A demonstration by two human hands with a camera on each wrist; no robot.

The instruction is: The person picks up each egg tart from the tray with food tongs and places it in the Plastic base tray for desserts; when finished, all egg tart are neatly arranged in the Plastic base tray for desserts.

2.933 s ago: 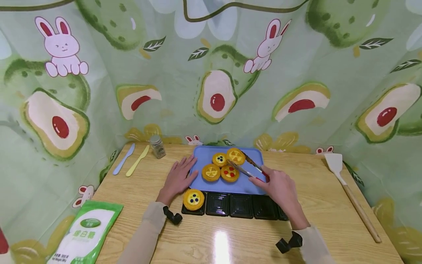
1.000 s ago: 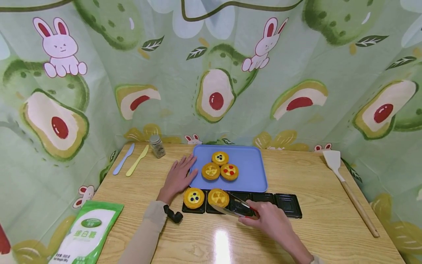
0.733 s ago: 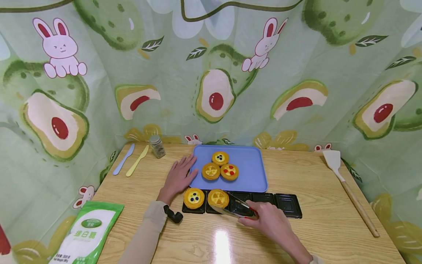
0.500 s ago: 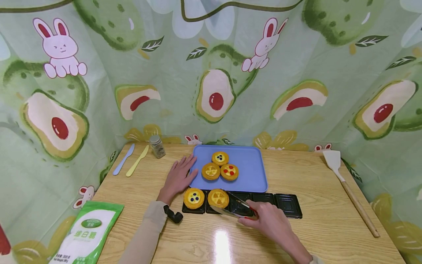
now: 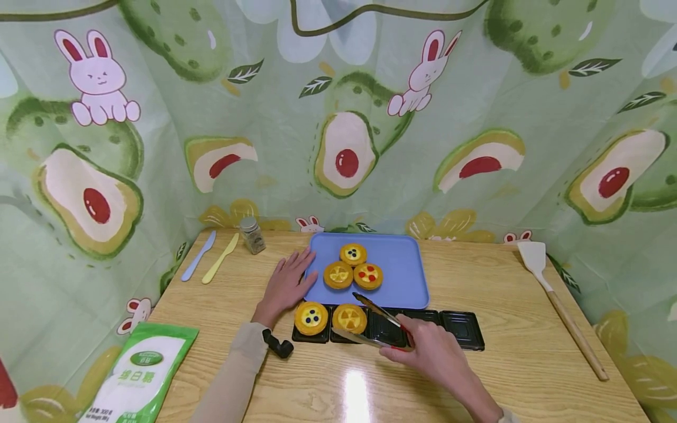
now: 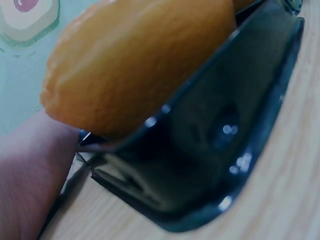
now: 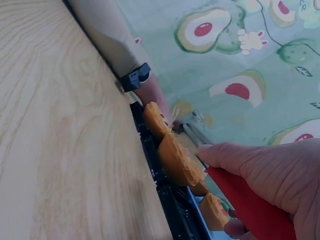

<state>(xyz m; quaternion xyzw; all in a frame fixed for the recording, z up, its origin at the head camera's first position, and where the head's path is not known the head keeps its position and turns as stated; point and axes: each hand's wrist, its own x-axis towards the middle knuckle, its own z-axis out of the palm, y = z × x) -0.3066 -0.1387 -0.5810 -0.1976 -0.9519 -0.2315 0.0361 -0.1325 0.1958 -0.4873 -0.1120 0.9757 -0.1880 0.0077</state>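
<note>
Green cloth (image 5: 285, 117) drapes behind, all avocados (image 5: 347, 158) and rabbits (image 5: 99, 76), and bright glare (image 5: 356, 396) gleams off the wood-grain tabletop (image 5: 476, 276)!

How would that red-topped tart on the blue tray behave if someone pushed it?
The red-topped tart would probably slide rather than roll, since it lies flat, toppings up. It could bump the blue-dotted tart close behind it. The blue tray looks smooth and has a raised edge, which may help stop it.
</note>
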